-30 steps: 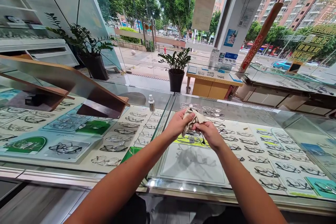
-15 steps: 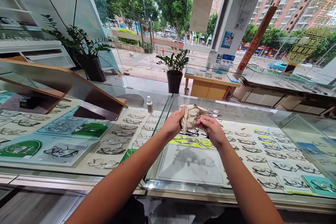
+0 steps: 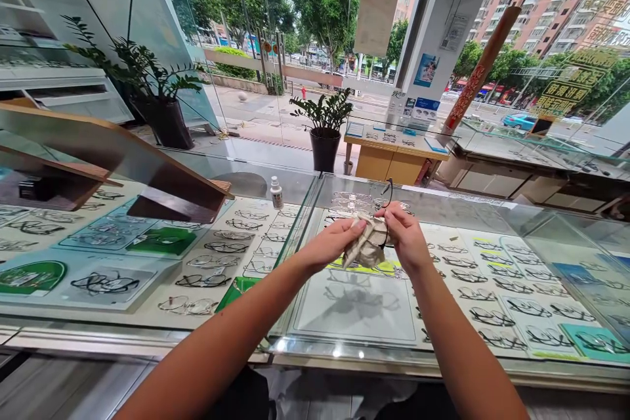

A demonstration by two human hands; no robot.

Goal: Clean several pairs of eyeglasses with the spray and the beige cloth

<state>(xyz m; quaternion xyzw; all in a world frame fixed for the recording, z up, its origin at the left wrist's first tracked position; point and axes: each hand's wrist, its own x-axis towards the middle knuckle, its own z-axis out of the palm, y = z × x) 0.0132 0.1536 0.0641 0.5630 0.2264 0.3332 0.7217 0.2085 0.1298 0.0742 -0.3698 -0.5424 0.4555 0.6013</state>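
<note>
Over the glass display case, my left hand (image 3: 341, 236) is closed on a crumpled beige cloth (image 3: 365, 251), thumb on top. The cloth is wrapped about part of a pair of dark-framed eyeglasses (image 3: 390, 191); one thin temple sticks up above my fingers and a dark curved part shows beside the cloth. My right hand (image 3: 402, 231) pinches the eyeglasses' frame at the cloth's right side. Most of the lenses are hidden by the cloth and fingers.
Beneath my hands, the glass display case (image 3: 354, 356) holds rows of eyeglasses. A small white bottle (image 3: 276, 194) stands on the glass to the left. Farther left is a tilted wooden stand (image 3: 167, 174). A potted plant (image 3: 325, 147) and a wooden table (image 3: 377, 165) stand beyond.
The eyeglasses have been turned so a temple points up. My right hand has shifted up and right, and the cloth hangs lower. The view has shifted slightly.
</note>
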